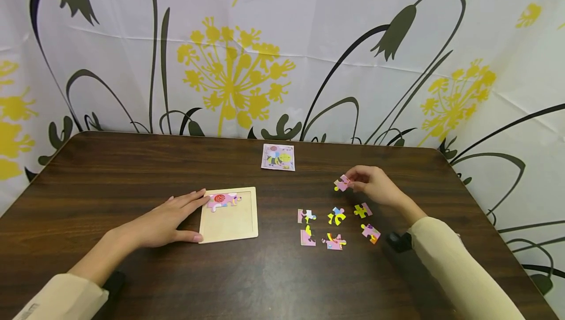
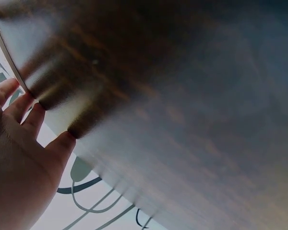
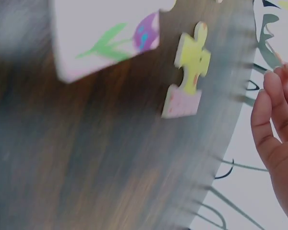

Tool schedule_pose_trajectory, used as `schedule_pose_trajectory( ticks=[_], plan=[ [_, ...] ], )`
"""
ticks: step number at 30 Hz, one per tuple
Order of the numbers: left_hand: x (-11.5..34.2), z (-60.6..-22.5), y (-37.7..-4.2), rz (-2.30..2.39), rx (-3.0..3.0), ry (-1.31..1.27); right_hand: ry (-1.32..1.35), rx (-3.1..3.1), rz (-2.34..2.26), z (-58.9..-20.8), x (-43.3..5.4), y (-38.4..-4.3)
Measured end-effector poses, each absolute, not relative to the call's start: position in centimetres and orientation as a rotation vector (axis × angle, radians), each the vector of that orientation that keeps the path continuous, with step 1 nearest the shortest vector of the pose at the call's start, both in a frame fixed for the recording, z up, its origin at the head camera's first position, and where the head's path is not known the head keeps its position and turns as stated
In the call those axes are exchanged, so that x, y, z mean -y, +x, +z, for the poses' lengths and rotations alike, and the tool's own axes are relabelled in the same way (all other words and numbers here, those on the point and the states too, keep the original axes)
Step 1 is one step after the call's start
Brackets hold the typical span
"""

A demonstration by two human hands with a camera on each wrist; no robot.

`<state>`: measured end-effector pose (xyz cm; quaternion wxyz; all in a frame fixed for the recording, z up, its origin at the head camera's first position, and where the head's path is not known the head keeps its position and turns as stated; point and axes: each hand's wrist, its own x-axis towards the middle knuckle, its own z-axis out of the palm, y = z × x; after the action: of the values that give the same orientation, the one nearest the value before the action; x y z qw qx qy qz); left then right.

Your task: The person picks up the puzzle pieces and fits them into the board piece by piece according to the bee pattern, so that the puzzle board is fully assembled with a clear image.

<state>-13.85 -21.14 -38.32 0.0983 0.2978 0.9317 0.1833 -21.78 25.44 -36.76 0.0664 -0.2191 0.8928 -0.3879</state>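
My left hand [image 1: 165,219] rests at the left edge of a square wooden puzzle tray [image 1: 228,227], fingers extended, thumb at the lower left corner. Joined pink puzzle pieces [image 1: 222,200] with a red round shape lie along the tray's top. Over on the right, my right hand [image 1: 372,183] pinches a pink and yellow puzzle piece [image 1: 342,183] just above the table. Several loose pieces lie below it, among them a yellow and pink piece [image 3: 193,62] and a piece with a purple tulip [image 3: 105,36] in the right wrist view. The left wrist view shows only hand [image 2: 24,153] and tabletop.
A small picture card [image 1: 278,157] with a bee lies near the back edge of the dark wooden table [image 1: 176,281]. Behind the table hangs a white cloth [image 1: 335,26] printed with flowers. The other loose pieces [image 1: 334,242] sit right of the tray.
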Motion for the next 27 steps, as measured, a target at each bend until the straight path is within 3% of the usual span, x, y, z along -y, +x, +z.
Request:
schedule_pose_trajectory(
  ticks=[27],
  plan=[
    [21.2,-38.3,-14.1,0.534,-2.759,0.898,-0.779,-2.589,-1.147,-35.5,-18.0,-22.5]
  ],
)
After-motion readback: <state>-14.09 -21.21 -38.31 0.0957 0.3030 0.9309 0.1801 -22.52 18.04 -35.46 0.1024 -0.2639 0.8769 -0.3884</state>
